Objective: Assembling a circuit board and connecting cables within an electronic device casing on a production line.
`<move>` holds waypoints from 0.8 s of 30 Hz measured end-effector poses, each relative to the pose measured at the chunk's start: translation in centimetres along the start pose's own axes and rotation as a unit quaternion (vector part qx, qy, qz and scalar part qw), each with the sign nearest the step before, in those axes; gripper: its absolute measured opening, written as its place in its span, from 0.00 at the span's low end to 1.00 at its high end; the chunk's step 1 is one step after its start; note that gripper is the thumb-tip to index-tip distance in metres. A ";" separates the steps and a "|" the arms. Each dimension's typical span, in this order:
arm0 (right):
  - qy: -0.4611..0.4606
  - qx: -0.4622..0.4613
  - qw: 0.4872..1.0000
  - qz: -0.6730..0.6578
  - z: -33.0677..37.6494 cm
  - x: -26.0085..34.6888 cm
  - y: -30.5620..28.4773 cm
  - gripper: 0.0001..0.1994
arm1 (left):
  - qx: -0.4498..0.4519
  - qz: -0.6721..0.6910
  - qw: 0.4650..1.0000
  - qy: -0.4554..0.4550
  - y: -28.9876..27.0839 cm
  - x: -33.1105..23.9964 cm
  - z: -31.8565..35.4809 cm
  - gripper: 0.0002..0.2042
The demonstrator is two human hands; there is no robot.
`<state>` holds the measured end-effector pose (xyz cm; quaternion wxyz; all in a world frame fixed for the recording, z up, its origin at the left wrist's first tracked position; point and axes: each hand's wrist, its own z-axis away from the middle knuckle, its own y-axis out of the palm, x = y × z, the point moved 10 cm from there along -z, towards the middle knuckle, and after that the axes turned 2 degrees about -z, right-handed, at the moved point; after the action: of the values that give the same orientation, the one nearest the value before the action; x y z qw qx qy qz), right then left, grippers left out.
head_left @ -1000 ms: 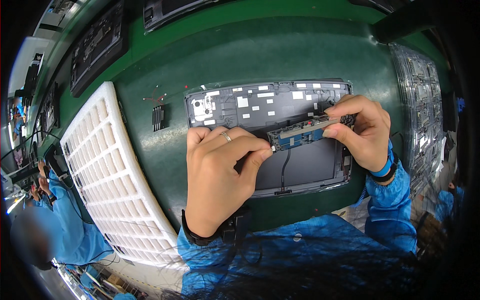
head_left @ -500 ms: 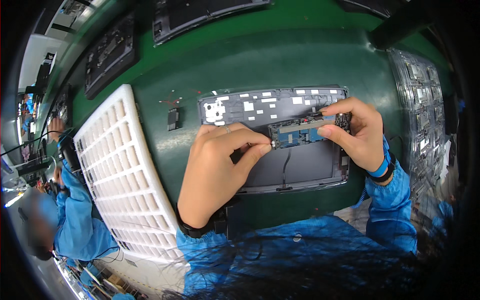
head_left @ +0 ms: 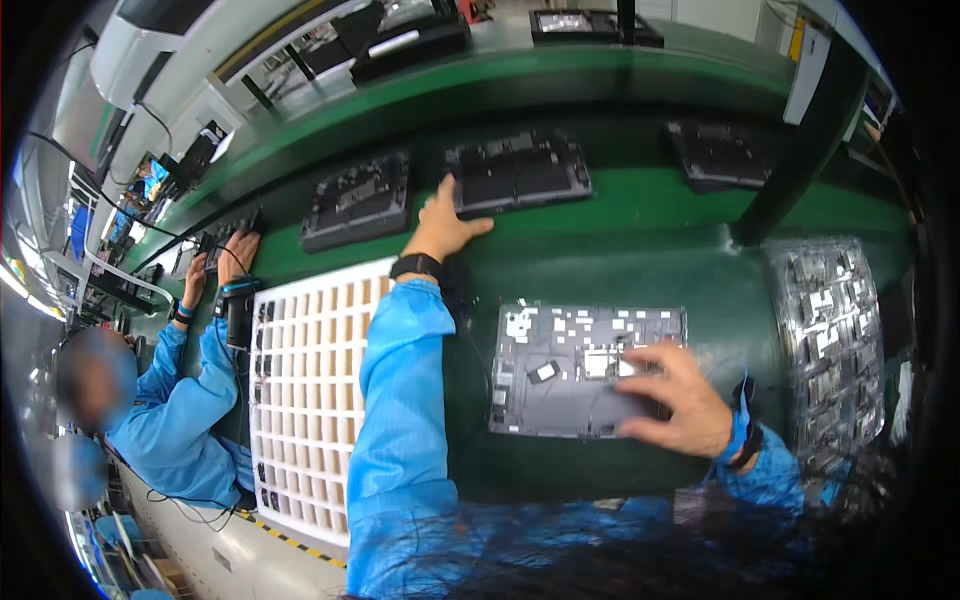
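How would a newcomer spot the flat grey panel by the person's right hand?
On the green worktop, look between the white foam grid tray and the clear plastic trays. The flat, rectangular grey panel lies there, partly covered by the person's right hand. Small white patches, mostly along its far side, set it apart from the black rectangular housings farther back.

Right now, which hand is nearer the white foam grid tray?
Left hand, just past the far right corner of the white foam grid tray; right hand farther off, over the gray device housing.
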<state>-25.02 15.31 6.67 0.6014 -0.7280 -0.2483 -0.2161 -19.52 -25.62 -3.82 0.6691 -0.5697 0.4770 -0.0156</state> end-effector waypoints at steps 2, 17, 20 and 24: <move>0.003 0.074 0.997 0.030 1.1 0.7 2.3 0.28 | -0.019 -0.085 0.996 -0.020 -0.1 -0.6 -0.3 0.51; -0.054 -0.061 0.970 0.230 -8.7 -8.5 -0.8 0.25 | 0.000 0.596 0.793 -0.126 -1.2 -3.3 -0.1 0.06; -0.035 -0.106 0.971 0.209 -11.6 -12.1 -1.7 0.23 | -0.007 0.639 0.765 -0.077 -2.7 -6.0 1.1 0.10; 0.022 -0.152 0.956 0.250 -15.8 -17.0 -3.3 0.21 | -0.065 0.653 0.750 -0.079 -3.7 -9.5 7.8 0.21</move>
<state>-40.64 -1.47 1.62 0.5235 -0.8448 -0.0093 -0.1098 -17.62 -15.80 4.15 0.5125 -0.1604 0.6783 0.5015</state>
